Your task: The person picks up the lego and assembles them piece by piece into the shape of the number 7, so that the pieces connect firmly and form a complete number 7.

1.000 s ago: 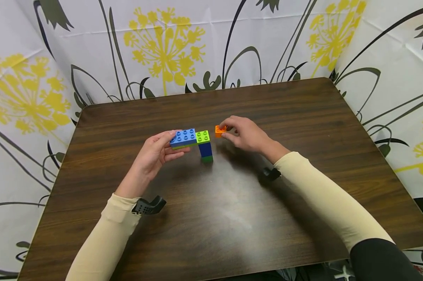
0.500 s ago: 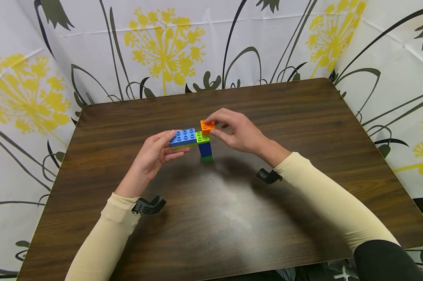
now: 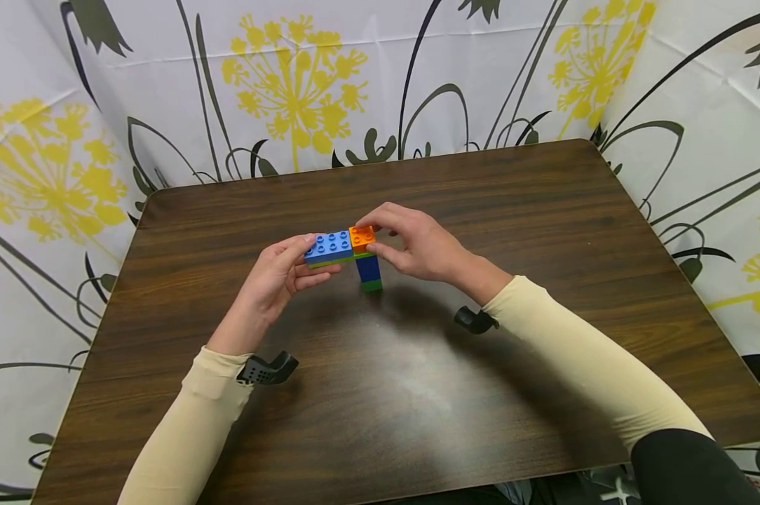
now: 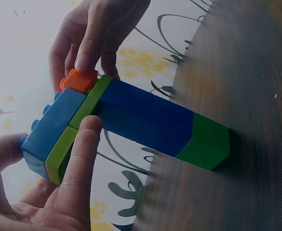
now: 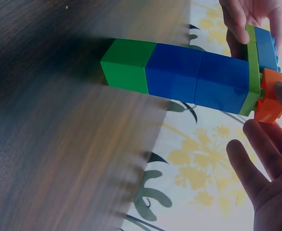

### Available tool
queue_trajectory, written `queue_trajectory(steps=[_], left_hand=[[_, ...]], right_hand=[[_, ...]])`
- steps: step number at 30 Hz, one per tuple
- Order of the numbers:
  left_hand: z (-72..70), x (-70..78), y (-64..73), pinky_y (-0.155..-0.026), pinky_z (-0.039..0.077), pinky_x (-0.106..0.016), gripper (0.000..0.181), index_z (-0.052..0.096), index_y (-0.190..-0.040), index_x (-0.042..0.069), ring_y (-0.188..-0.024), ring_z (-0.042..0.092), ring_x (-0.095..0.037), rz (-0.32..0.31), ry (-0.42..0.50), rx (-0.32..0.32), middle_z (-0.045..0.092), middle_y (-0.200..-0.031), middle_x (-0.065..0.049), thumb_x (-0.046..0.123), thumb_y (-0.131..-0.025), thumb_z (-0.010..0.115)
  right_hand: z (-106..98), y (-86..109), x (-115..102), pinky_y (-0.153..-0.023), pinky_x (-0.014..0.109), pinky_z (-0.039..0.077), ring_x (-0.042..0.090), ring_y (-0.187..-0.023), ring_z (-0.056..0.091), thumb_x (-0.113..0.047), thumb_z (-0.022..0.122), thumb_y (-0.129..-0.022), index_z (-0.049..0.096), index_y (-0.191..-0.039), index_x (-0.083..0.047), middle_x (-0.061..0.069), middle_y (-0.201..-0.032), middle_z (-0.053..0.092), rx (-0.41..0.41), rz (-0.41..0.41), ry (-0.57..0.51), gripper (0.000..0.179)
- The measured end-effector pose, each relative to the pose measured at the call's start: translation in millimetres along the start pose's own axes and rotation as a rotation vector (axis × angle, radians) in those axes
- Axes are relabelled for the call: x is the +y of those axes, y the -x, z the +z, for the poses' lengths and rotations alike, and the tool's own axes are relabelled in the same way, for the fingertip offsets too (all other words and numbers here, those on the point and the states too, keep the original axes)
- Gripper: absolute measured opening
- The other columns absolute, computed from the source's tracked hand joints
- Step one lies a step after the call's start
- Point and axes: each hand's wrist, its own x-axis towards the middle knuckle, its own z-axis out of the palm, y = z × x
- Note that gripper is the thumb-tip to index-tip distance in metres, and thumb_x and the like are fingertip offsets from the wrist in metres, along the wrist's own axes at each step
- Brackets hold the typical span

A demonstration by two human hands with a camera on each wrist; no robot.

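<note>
A tower stands upright on the table: a green brick point(image 5: 127, 67) at the bottom, two dark blue bricks point(image 5: 173, 72) stacked on it, and thin lime-green bricks point(image 5: 252, 77) on top, reaching out to the left. My left hand point(image 3: 269, 284) pinches that overhanging end, thumb on the light blue brick point(image 3: 329, 247) and fingers under the lime layer. With thumb and fingertips my right hand point(image 3: 421, 244) pinches an orange brick point(image 3: 362, 238) over the tower's top, beside the light blue brick. In the right wrist view, lime studs show in a thin gap under the orange brick.
The brown wood-grain table point(image 3: 512, 393) extends around the tower on all sides. Behind it and at both sides hangs a white cloth point(image 3: 380, 77) with yellow and grey plant prints. Black wrist cameras point(image 3: 268, 368) sit on both wrists.
My right hand has brought the orange brick leftward from beside the tower, raised it, then lowered it onto the lime top. My left hand has kept its place on the light blue brick.
</note>
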Motion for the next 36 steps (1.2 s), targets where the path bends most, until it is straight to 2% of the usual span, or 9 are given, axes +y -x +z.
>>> queue_trajectory(steps=[5, 14, 23, 32, 36], left_hand=[[0.7, -0.4, -0.9, -0.079, 0.056, -0.034, 0.04, 0.058, -0.126, 0.004, -0.091, 0.072, -0.026, 0.004, -0.004, 0.002, 0.066, -0.113, -0.011, 0.031, -0.097, 0.064], [1.2, -1.4, -2.1, -0.078, 0.056, -0.032, 0.043, 0.055, -0.128, 0.002, -0.091, 0.072, -0.026, 0.003, -0.014, 0.008, 0.066, -0.113, -0.01, 0.03, -0.097, 0.063], [2.6, 0.1, -1.9, -0.078, 0.056, -0.033, 0.036, 0.062, -0.122, 0.005, -0.091, 0.072, -0.027, 0.013, -0.001, -0.002, 0.067, -0.111, -0.011, 0.029, -0.096, 0.065], [2.3, 0.4, -1.9, -0.077, 0.056, -0.033, 0.038, 0.064, -0.121, 0.005, -0.091, 0.072, -0.027, 0.013, 0.003, 0.017, 0.067, -0.111, -0.011, 0.03, -0.094, 0.068], [2.3, -0.1, -2.6, -0.077, 0.056, -0.033, 0.039, 0.064, -0.122, 0.004, -0.091, 0.072, -0.027, 0.014, -0.007, 0.02, 0.067, -0.111, -0.011, 0.03, -0.093, 0.068]], right_hand=[[0.9, 0.0, 0.7, -0.088, 0.035, 0.053, 0.011, -0.102, 0.055, -0.017, 0.071, -0.091, 0.061, -0.126, -0.011, -0.001, -0.118, 0.06, -0.002, 0.006, 0.002, 0.036], [0.2, 1.7, 1.7, -0.091, 0.025, 0.05, 0.01, -0.102, 0.058, -0.019, 0.071, -0.092, 0.067, -0.123, -0.012, -0.002, -0.118, 0.061, -0.008, -0.013, 0.082, 0.032], [-1.5, 1.1, -1.0, -0.084, 0.023, 0.052, 0.009, -0.093, 0.061, -0.018, 0.073, -0.09, 0.07, -0.12, -0.011, -0.001, -0.114, 0.062, -0.016, -0.045, 0.175, 0.031], [-1.1, 0.0, -0.8, -0.08, 0.022, 0.053, 0.012, -0.087, 0.063, -0.02, 0.072, -0.091, 0.07, -0.121, -0.012, 0.0, -0.115, 0.063, -0.05, -0.053, 0.239, 0.031], [-1.7, 0.1, 0.2, -0.077, 0.023, 0.054, 0.013, -0.084, 0.063, -0.02, 0.072, -0.091, 0.071, -0.12, -0.011, 0.001, -0.113, 0.063, -0.05, -0.082, 0.256, 0.03]])
